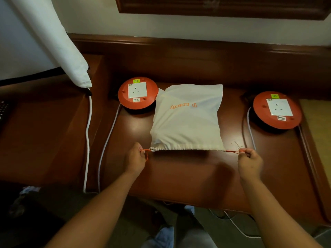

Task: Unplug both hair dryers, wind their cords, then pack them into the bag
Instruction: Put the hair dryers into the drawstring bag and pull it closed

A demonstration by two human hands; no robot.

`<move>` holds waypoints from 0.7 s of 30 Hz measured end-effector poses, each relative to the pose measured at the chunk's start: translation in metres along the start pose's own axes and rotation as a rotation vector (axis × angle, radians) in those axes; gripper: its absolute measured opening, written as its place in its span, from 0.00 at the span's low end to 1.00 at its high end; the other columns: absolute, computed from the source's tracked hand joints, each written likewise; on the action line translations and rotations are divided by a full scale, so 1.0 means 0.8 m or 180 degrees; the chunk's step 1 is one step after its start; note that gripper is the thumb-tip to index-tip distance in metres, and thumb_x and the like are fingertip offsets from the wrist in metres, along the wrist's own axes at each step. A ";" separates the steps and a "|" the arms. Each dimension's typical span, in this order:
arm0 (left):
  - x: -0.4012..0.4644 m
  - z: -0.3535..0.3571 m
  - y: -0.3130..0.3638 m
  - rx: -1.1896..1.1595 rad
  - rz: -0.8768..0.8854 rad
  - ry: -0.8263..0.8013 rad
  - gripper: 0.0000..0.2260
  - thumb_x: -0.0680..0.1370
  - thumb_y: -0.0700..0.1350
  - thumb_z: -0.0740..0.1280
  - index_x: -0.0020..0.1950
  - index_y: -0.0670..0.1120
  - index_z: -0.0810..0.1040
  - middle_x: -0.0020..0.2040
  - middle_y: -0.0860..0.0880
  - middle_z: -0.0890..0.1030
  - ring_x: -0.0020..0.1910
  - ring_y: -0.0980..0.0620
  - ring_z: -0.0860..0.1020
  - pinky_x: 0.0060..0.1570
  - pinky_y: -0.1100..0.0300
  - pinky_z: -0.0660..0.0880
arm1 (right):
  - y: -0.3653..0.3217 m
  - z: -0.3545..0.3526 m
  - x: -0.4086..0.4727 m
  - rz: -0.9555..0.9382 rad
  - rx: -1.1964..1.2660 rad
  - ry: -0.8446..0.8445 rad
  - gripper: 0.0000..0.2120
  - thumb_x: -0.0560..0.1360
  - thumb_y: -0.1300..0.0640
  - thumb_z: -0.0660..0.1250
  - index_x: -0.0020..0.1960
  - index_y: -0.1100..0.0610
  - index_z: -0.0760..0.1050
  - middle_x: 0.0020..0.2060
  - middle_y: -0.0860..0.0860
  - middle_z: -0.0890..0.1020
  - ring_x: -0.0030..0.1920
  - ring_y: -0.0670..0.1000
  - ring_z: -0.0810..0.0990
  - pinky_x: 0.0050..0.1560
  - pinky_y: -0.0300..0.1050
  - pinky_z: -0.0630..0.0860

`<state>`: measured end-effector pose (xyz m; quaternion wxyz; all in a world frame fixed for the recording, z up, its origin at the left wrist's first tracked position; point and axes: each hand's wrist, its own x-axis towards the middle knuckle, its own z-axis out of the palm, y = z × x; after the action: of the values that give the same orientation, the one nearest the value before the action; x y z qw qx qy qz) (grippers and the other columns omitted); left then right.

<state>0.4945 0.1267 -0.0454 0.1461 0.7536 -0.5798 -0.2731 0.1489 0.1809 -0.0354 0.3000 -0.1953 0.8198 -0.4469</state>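
Nearest the camera, two bare forearms are being extended forward over the brown wooden surface (179, 176). The left hand (135, 158) is being held at about 9 o'clock from the bag's mouth, its fingers curled tight around a loop of orange drawstring (146, 152). The right hand (249, 161) is being held at about 3 o'clock from the mouth, its fingers pinching the other orange loop (232, 151). Both cords are being drawn taut and outward, and the mouth is being gathered into a puckered line.

The white bag (186, 122) is lying flat at the middle of the surface, bulging; its contents are hidden. "tracey" is printed on it in orange, upside down to the viewer, beside a small orange logo.

Farther off, at 11 o'clock from the bag, an orange extension reel (138, 93) is sitting just beside the bag's corner, its white socket unoccupied, with a yellow tag reading "M4" and a label reading "5 METERS". At 2 o'clock a second orange reel (277, 110) is carrying a like label and a yellow tag too small to be read. White cables (87, 140) are trailing off the near edge. At 10 o'clock a white cloth-covered board (59, 42) is leaning in.
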 end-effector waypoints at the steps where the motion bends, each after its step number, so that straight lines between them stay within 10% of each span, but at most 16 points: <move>1: 0.001 -0.002 -0.001 0.0007 0.0011 0.0002 0.06 0.79 0.38 0.63 0.43 0.45 0.69 0.38 0.47 0.74 0.39 0.45 0.75 0.37 0.53 0.71 | 0.001 0.000 -0.001 -0.0018 -0.0009 -0.0005 0.09 0.77 0.66 0.61 0.54 0.63 0.77 0.42 0.57 0.78 0.39 0.52 0.73 0.36 0.39 0.69; 7: -0.003 -0.017 -0.014 0.0048 -0.0137 -0.0002 0.05 0.79 0.36 0.60 0.46 0.45 0.71 0.38 0.48 0.74 0.35 0.51 0.72 0.31 0.59 0.65 | 0.007 0.001 -0.001 0.0107 -0.0093 0.0114 0.08 0.78 0.66 0.60 0.53 0.62 0.76 0.43 0.57 0.77 0.41 0.54 0.74 0.37 0.42 0.70; 16: 0.005 -0.046 -0.069 0.0771 0.0301 0.0052 0.07 0.78 0.36 0.63 0.46 0.39 0.81 0.44 0.37 0.81 0.45 0.36 0.78 0.45 0.49 0.73 | 0.019 -0.016 0.004 0.0325 -0.0206 0.0036 0.10 0.78 0.66 0.60 0.56 0.65 0.76 0.43 0.59 0.77 0.35 0.52 0.72 0.36 0.43 0.69; 21: 0.008 -0.058 -0.073 0.0663 -0.0038 0.0305 0.09 0.77 0.33 0.61 0.49 0.35 0.80 0.48 0.34 0.80 0.50 0.35 0.78 0.49 0.49 0.73 | 0.018 -0.033 -0.002 0.0460 -0.0704 0.0390 0.09 0.77 0.66 0.61 0.53 0.65 0.78 0.52 0.65 0.80 0.53 0.62 0.77 0.53 0.51 0.73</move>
<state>0.5691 0.1329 -0.0410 0.0929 0.7803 -0.5930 -0.1759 0.1317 0.2056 -0.0361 0.2575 -0.1400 0.8928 -0.3421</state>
